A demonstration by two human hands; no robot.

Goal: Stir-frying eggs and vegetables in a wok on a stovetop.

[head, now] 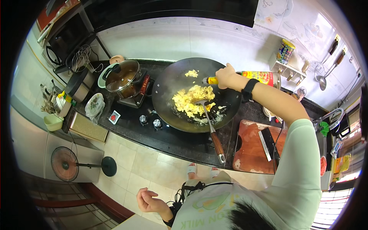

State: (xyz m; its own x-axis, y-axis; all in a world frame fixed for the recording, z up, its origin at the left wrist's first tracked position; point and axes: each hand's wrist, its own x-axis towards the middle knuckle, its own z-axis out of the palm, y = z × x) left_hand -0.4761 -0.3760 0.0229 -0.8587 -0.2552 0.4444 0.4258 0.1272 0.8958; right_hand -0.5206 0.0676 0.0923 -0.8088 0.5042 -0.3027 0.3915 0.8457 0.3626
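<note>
My right hand (226,76) grips the neck of a yellow-labelled seasoning bottle (260,76). It holds the bottle lying nearly level, with the mouth pointing left over the right side of a large black wok (164,107). Scrambled egg (187,100) is heaped in the wok's middle, and a small separate clump lies near the far side. A wok spatula (217,143) with a wooden handle rests in the wok, its blade in the egg and its handle over the near rim. Low before my body, my left hand (149,200) is loosely curled with nothing visible in it.
A glass-lidded pot (123,77) stands on the left burner. A cleaver (267,143) lies on a wooden cutting board (248,158) to the right. A plastic bag of greens (95,106) and a small packet (114,117) sit left. A fan (65,164) stands on the floor.
</note>
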